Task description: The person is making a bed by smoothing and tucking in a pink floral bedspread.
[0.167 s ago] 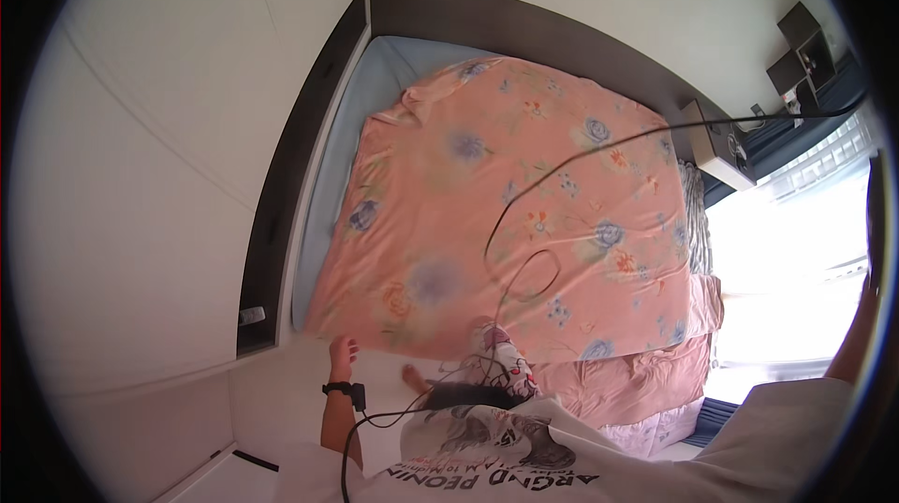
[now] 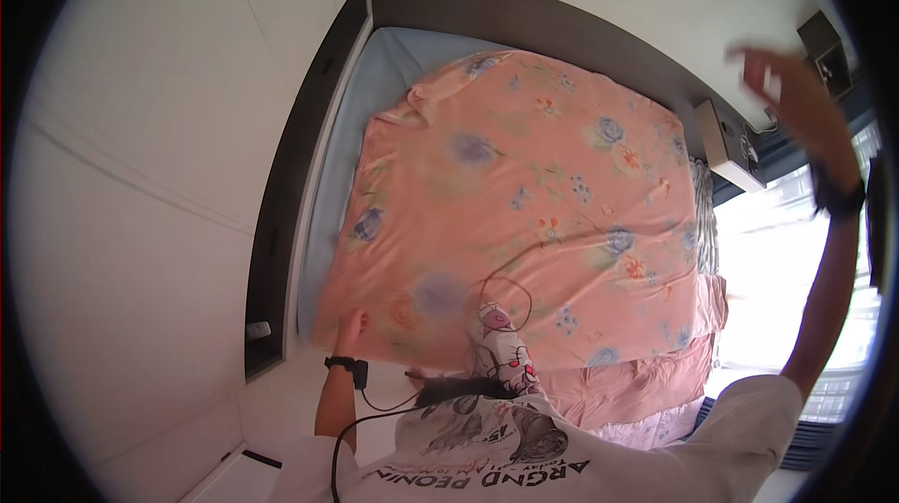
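From the head camera I see the peach-pink floral cotton bedspread (image 2: 524, 213) lying across the bed, its near hem hanging blurred at the foot. A fifth of a second ago the sheet sat lower and further right in the picture, with a dark cable looping over it toward the small white box on the headboard ledge (image 2: 729, 142); now the cloth has billowed and spread toward the pale blue fitted mattress sheet (image 2: 375, 100) on the left, and only a short cable loop rests near the hem. I take that as the cover being shaken out flat.

The left hand (image 2: 351, 327), a black band at its wrist, sits at the near left corner of the bedspread, fingers closed over the hem as far as I can make out, so that grip is holding the cloth. The right hand (image 2: 782, 81) has swung high to the right, over the dark headboard frame (image 2: 524, 11), fingers spread wide and empty, well apart from the bedspread below it. Earlier that arm was barely in view at the right rim.
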`<state>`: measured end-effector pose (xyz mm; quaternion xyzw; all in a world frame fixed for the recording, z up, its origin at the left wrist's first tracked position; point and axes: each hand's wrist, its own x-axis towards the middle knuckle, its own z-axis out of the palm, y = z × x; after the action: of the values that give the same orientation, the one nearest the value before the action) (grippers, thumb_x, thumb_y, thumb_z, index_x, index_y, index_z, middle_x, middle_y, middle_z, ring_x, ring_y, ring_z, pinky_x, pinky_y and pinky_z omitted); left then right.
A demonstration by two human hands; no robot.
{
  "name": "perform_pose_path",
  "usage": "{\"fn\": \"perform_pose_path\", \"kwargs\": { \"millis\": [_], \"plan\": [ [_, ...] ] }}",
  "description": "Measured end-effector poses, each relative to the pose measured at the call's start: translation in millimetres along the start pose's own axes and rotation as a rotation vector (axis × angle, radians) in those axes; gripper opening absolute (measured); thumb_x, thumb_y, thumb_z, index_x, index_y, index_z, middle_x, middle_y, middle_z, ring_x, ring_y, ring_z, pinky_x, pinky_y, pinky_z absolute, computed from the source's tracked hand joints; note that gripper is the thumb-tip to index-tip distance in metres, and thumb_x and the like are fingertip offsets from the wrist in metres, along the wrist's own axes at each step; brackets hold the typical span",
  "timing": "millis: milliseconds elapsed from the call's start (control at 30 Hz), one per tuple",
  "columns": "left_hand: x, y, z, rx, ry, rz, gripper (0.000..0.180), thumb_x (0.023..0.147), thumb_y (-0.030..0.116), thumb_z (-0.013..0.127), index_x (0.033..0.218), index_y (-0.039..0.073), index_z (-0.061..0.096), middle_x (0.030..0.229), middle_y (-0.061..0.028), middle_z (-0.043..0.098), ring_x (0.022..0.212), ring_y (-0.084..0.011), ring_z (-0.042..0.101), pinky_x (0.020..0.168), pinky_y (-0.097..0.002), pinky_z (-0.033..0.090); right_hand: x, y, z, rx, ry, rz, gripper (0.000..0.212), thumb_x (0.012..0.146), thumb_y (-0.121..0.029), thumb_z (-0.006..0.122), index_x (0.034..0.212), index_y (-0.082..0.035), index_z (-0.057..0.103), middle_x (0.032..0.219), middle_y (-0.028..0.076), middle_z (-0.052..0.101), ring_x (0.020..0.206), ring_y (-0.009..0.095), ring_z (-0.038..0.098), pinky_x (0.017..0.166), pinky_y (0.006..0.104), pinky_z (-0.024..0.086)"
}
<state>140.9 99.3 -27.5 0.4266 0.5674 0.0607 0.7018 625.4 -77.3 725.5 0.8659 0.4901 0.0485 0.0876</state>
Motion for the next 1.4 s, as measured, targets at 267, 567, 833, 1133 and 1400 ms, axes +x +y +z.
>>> {"fn": "perform_pose_path", "kwargs": {
  "millis": [267, 567, 833, 1133, 1400],
  "plan": [
    [287, 230, 40, 0.572, 0.334, 0.761, 0.018, 0.094, 0.019, 0.059, 0.100, 0.005, 0.067, 0.084, -0.0117, 0.068, 0.078, -0.0271, 0.067, 0.070, -0.0382, 0.052, 133, 6, 429, 1.075, -0.274, 0.324, 0.011, 0.084, -0.004, 0.068, 0.094, -0.002, 0.071, 0.079, 0.009, 0.070, 0.074, 0.016, 0.068, 0.069, 0.0272, 0.052],
    [623, 322, 162, 1.156, 0.798, 0.753, 0.042, 0.092, 0.012, 0.051, 0.134, 0.009, 0.051, 0.139, -0.0170, 0.050, 0.131, -0.0335, 0.046, 0.101, -0.0469, 0.037, 598, -291, 822, 0.591, 0.096, -0.081, 0.053, 0.081, -0.026, 0.068, 0.129, -0.011, 0.055, 0.132, 0.017, 0.053, 0.111, 0.034, 0.056, 0.087, 0.0543, 0.045],
    [653, 340, 104, 1.211, 0.733, 0.762, 0.051, 0.091, 0.015, 0.048, 0.141, 0.010, 0.046, 0.144, -0.0144, 0.046, 0.135, -0.0324, 0.043, 0.097, -0.0442, 0.035, 695, -351, 923, 0.627, -0.115, 0.002, 0.053, 0.080, -0.021, 0.069, 0.127, -0.004, 0.052, 0.116, 0.021, 0.059, 0.108, 0.038, 0.060, 0.083, 0.0534, 0.050],
    [663, 318, 148, 1.139, 0.613, 0.759, 0.047, 0.094, 0.018, 0.044, 0.140, 0.006, 0.047, 0.146, -0.0162, 0.044, 0.137, -0.0319, 0.041, 0.098, -0.0447, 0.034, 745, -294, 961, 1.863, 0.225, 0.746, 0.021, 0.093, -0.013, 0.055, 0.110, 0.000, 0.057, 0.096, 0.006, 0.066, 0.072, 0.020, 0.062, 0.065, 0.0313, 0.050],
    [653, 344, 112, 1.198, 0.632, 0.709, 0.045, 0.097, 0.023, 0.040, 0.138, 0.008, 0.045, 0.147, -0.0170, 0.042, 0.134, -0.0315, 0.044, 0.092, -0.0458, 0.038, 971, -347, 762, 1.681, 0.400, 0.415, 0.031, 0.087, -0.008, 0.049, 0.114, 0.005, 0.058, 0.105, 0.028, 0.063, 0.105, 0.042, 0.059, 0.090, 0.0460, 0.045]
  ]
}}
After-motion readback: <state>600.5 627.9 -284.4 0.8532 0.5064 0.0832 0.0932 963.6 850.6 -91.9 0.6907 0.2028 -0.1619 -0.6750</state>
